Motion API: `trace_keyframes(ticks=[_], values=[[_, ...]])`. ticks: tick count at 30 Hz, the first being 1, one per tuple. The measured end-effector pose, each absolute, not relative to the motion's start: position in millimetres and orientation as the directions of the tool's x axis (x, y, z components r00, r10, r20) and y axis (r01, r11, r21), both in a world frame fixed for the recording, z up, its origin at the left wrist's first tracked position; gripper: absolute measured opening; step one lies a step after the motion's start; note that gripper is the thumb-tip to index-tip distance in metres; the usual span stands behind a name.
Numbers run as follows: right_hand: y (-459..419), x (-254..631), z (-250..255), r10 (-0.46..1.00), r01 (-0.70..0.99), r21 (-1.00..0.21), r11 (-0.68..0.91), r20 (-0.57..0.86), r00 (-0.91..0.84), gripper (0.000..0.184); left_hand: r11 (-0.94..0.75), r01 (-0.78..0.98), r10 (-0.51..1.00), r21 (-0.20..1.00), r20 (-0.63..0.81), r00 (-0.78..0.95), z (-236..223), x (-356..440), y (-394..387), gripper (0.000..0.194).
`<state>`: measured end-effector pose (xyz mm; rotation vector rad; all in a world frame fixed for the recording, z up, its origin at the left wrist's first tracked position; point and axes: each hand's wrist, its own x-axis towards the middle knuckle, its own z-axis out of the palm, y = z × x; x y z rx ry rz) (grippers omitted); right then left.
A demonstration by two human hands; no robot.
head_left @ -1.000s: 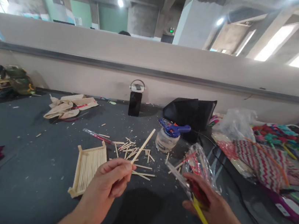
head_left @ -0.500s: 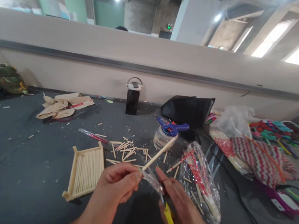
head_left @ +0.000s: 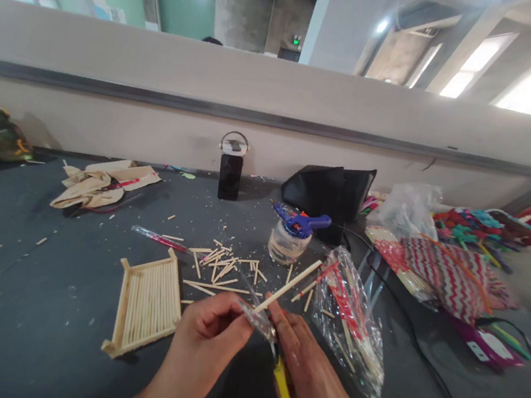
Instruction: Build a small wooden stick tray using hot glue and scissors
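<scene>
Viewed from beside the table (head_left: 34, 298), the left hand (head_left: 210, 343) holds a narrow pinch grip: thumb and index finger close on the lower end of a pale wooden stick (head_left: 289, 285). The stick is located above the table, in front of the body, and slants up and to the right, its free end pointing toward the clear bag (head_left: 362, 354) of sticks. The right hand (head_left: 309, 360) is wrapped around a yellow-handled tool (head_left: 286, 396); its handle runs down toward the near edge, and its metal front end lies at the lower end of the stick, near the left fingertips. I cannot tell whether the metal parts are closed on the wood. The right index finger extends upward beside the stick; contact between the two cannot be confirmed from here. To the left of the left hand lies a flat stick panel (head_left: 152, 302), composed of parallel sticks within a raised frame. Beyond the hands, short cut pieces (head_left: 221, 264) are scattered over the table, with several longer lengths on their near side. A thin red item (head_left: 161, 238) in clear wrap lies to the left of these pieces. Behind the stick's free end stands a clear jar (head_left: 286, 247), with a blue clamp-like tool (head_left: 302, 223) resting across its top. A black case (head_left: 328, 191) sits behind the jar.
</scene>
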<state>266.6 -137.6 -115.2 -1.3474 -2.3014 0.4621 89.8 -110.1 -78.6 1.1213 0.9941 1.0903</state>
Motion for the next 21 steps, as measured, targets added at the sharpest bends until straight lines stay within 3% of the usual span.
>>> trace_keyframes(ticks=[4,8,13,16,19,21], values=[[-136.4,260.1,-118.8,0.899,0.69,-0.583,0.429,0.199,-0.39,0.069,-0.093,0.075,0.975,0.993,0.075,0.208,-82.8,85.9,-112.7,0.026],[-139.8,252.3,-127.8,0.901,0.534,-0.741,0.407,0.232,-0.366,0.05,-0.254,0.275,0.959,0.927,0.205,0.195,-83.6,80.3,-113.4,0.023],[-149.8,245.2,-129.2,0.949,0.518,-0.824,0.23,0.071,-0.308,0.024,-0.315,0.457,0.948,0.832,0.254,0.192,-93.7,79.8,-115.2,0.022],[-156.3,245.6,-124.8,0.963,0.535,-0.836,0.123,-0.03,-0.268,0.011,-0.412,0.578,0.91,0.704,0.35,0.223,-108.9,81.7,-120.5,0.017],[-161.2,248.3,-123.3,0.961,0.546,-0.836,0.059,-0.1,-0.258,0.016,-0.554,0.635,0.821,0.538,0.481,0.309,-125.4,81.5,-124.3,0.017],[-163.4,250.8,-125.0,0.961,0.557,-0.83,0.019,-0.138,-0.238,0.021,-0.61,0.617,0.781,0.497,0.507,0.365,-132.0,80.2,-124.7,0.02]])
